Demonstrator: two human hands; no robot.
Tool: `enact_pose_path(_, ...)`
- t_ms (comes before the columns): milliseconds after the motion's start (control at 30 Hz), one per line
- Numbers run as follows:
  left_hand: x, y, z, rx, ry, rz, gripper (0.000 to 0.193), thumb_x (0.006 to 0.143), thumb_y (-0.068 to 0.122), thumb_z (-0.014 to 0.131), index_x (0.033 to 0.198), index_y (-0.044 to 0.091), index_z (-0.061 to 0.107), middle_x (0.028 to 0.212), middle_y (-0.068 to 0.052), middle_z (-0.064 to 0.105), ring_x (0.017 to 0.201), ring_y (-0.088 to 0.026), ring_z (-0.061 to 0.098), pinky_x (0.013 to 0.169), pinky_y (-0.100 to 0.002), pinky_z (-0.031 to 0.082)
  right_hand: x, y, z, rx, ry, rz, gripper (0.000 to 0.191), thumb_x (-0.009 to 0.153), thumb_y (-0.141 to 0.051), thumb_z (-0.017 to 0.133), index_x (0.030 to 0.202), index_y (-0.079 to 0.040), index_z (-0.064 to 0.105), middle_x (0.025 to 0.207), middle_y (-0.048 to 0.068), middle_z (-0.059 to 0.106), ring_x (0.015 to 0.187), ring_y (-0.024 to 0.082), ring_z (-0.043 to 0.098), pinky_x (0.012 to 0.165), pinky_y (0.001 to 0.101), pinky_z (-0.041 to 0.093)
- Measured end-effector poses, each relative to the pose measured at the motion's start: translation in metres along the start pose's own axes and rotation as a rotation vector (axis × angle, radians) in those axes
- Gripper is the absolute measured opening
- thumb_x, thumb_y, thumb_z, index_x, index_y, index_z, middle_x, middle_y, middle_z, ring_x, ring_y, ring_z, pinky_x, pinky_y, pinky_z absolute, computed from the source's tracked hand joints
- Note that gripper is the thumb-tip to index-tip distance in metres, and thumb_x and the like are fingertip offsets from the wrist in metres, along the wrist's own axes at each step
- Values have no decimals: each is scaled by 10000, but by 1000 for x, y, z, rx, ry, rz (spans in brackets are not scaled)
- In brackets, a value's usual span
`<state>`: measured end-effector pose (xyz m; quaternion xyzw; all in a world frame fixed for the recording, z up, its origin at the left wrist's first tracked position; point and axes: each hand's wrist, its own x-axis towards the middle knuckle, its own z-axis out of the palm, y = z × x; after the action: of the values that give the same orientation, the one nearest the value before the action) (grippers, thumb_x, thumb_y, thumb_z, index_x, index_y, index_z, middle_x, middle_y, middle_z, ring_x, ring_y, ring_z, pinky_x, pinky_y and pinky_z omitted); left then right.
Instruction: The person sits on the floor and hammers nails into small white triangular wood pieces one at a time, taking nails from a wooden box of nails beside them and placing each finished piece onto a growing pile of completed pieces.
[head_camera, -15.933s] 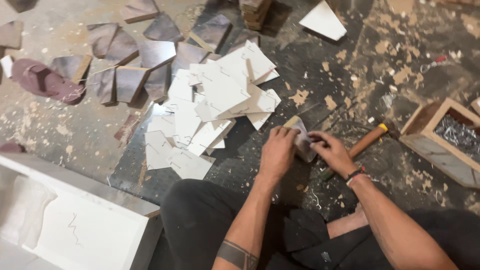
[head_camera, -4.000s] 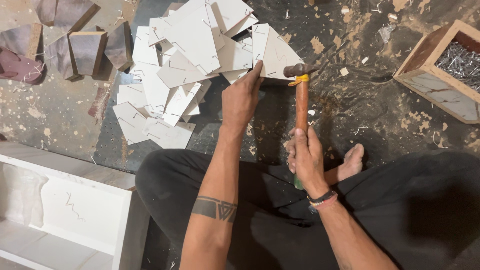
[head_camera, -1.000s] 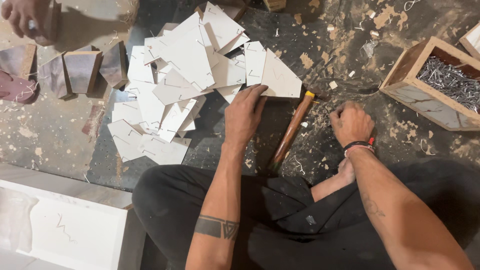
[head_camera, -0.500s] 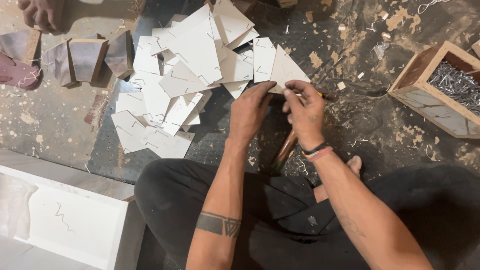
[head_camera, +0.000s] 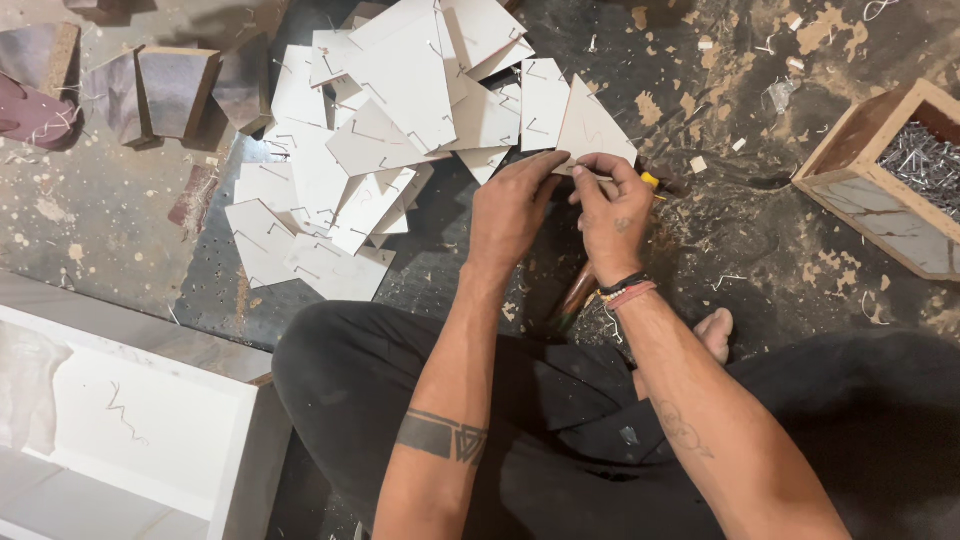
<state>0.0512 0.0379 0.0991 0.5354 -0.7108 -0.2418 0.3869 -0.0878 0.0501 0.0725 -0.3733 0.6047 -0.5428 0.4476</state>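
Both hands meet at the 12 o'clock side of the person's crossed legs. Left hand (head_camera: 515, 205) lies with its fingers pressed together on the lower edge of a white triangular board piece (head_camera: 592, 130), holding it flat on the dark floor (head_camera: 740, 230). Right hand (head_camera: 615, 205) is just beside it, at 3 o'clock from the left one, and its thumb and forefinger pinch a thin nail (head_camera: 592, 176) that stands against the same edge of the piece.

Under the right wrist lies a hammer (head_camera: 578, 292) with a wooden handle; its head is mostly hidden behind the hand.

I judge the triangular piece to be light, stiff and thin, with sharp corners. It slides easily on the dusty floor, so it is better to press it down near the edge, close to the nail, and not to lift it by a corner. The nail is small and slippery, and needs a fingertip pinch.

Farther, at 11 o'clock, a heap of similar white pieces (head_camera: 390, 130) lies. At 2 o'clock an open wooden box of nails (head_camera: 905, 175) stands. Far at 10 o'clock some brown wooden blocks (head_camera: 170, 90) stand.
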Motion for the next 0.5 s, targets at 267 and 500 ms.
enact_pose_path(267,0,1,0,-6,-10,-39,258,932,146,697,1187,137,730,1141,-70,764,1018,-278,735,826,-379,580,2,-5,-5,-15,-71,15,150,970,-88,688,1071,22,672,837,21,691,672,47,631,460,194,430)
enact_pose_path(500,2,0,-1,-6,-19,-39,258,932,168,708,1188,148,738,1127,-75,763,989,-285,741,816,-377,585,4,-18,-4,-286,-57,-90,162,952,-91,714,1056,32,705,879,74,749,759,103,724,641,219,545)
